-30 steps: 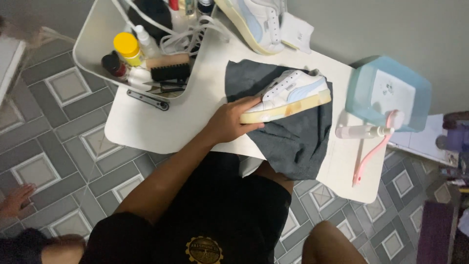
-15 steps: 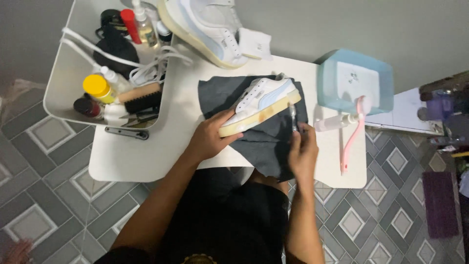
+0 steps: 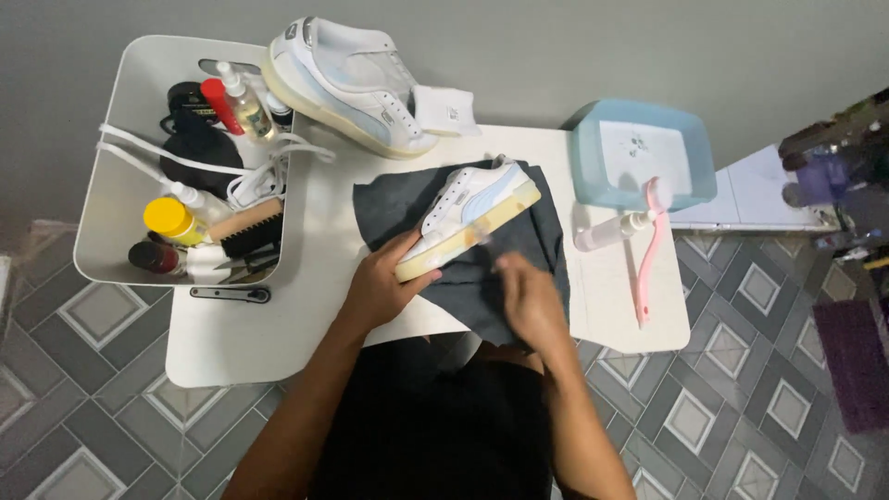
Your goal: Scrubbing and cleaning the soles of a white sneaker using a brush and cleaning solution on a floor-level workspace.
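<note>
A white and pale blue sneaker (image 3: 472,208) with a yellowed sole lies on its side on a dark grey cloth (image 3: 389,208) spread over the white table (image 3: 278,343). My left hand (image 3: 380,287) grips the sneaker at its near end, thumb on the sole. My right hand (image 3: 530,301) is blurred just right of the sole, closed around a thin tool whose tip reaches the sole's edge. The tool itself is too blurred to make out.
A second sneaker (image 3: 347,83) rests on the rim of a white bin (image 3: 120,120) holding bottles, laces and a wooden brush (image 3: 245,231). To the right are a blue basin (image 3: 639,153), a small bottle (image 3: 607,231) and a pink brush (image 3: 648,250). Patterned tile floor surrounds the table.
My right hand came into view holding a thin tool and moved down along the sole. My left hand stays on the sneaker. The view shifted so that more of the table shows.
</note>
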